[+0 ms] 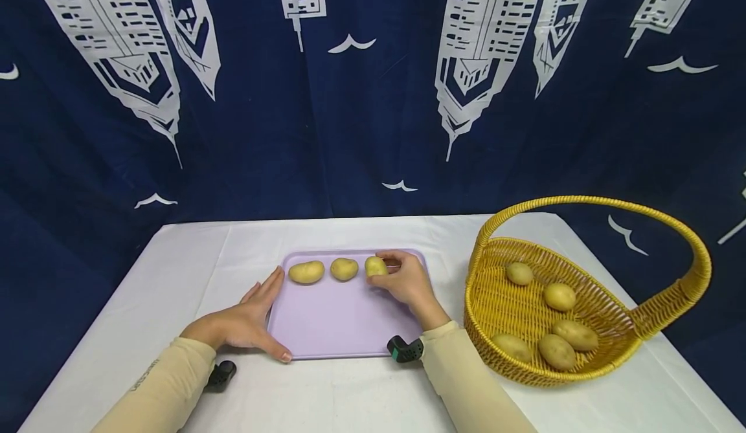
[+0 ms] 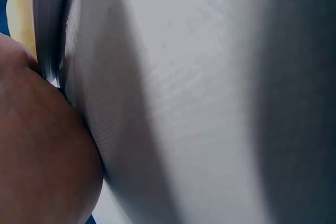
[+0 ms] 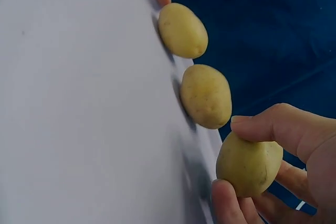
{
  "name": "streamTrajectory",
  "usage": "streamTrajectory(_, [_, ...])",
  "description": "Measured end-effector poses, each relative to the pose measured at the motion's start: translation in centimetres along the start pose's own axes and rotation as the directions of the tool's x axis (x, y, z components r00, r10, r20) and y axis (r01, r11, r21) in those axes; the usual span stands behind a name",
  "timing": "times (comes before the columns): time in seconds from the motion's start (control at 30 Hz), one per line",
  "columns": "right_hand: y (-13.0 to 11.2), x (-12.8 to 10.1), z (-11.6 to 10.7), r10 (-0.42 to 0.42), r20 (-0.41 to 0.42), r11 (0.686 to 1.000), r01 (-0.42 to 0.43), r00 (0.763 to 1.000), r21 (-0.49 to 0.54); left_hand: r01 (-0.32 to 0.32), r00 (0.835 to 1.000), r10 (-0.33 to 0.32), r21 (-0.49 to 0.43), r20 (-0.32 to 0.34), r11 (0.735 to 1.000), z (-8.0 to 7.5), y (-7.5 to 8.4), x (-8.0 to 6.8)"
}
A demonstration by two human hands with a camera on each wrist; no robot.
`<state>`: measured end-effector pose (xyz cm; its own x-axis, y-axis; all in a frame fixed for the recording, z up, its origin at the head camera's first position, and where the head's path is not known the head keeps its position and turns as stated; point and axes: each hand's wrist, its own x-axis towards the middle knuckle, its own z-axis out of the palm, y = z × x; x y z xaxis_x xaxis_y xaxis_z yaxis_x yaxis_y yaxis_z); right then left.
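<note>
A lilac tray (image 1: 344, 320) lies on the table, with two potatoes along its far edge: a longer one (image 1: 306, 272) at the left and a rounder one (image 1: 344, 268) beside it. My right hand (image 1: 408, 282) pinches a third potato (image 3: 247, 163) between thumb and fingers at the right end of that row, over the far right part of the tray. Along the tray's left side rests my left hand (image 1: 247, 323), fingers and thumb spread, fingertips at the far left corner and thumb at the near left one. The left wrist view mostly shows white cloth, with the tray's rim close by the hand.
On the right stands a yellow wicker basket (image 1: 495, 290) with a tall arched handle (image 1: 588, 200), holding several potatoes (image 1: 559, 296). White cloth (image 1: 326, 394) covers the table, and a dark blue printed curtain (image 1: 361, 129) hangs behind it.
</note>
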<state>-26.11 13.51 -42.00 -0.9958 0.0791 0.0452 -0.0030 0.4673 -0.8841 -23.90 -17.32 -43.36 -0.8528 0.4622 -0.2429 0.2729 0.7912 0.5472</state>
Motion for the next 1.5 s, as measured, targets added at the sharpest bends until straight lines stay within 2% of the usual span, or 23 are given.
streamTrajectory(0.23, [0.2, 0.6, 0.3, -0.022, 0.007, 0.996, 0.023, 1.0, -0.081, 0.01, 1.0, -0.01, -0.002, 0.001, 1.0, 0.0, 0.0, 0.1])
streamTrajectory(0.5, [0.0, 1.2, 0.5, -0.046, 0.02, 0.991, 0.048, 0.999, -0.127, 0.008, 1.0, -0.008, 0.008, -0.004, 1.0, 0.1, -0.1, 0.3])
streamTrajectory(0.73, [0.4, 1.4, 0.5, -0.063, 0.022, 0.992, 0.065, 0.998, -0.108, -0.002, 1.0, 0.002, 0.011, 0.001, 1.0, 0.2, 0.0, 0.3])
streamTrajectory(1.0, [0.9, 1.8, 1.0, -0.125, -0.015, 0.986, 0.123, 0.992, -0.116, 0.01, 1.0, -0.01, 0.006, 0.003, 1.0, 0.1, 0.1, 0.3])
streamTrajectory(1.5, [0.8, 1.2, 0.6, -0.127, -0.011, 0.98, 0.124, 0.992, -0.158, 0.012, 1.0, -0.012, 0.007, 0.001, 1.0, 0.0, 0.0, 0.2])
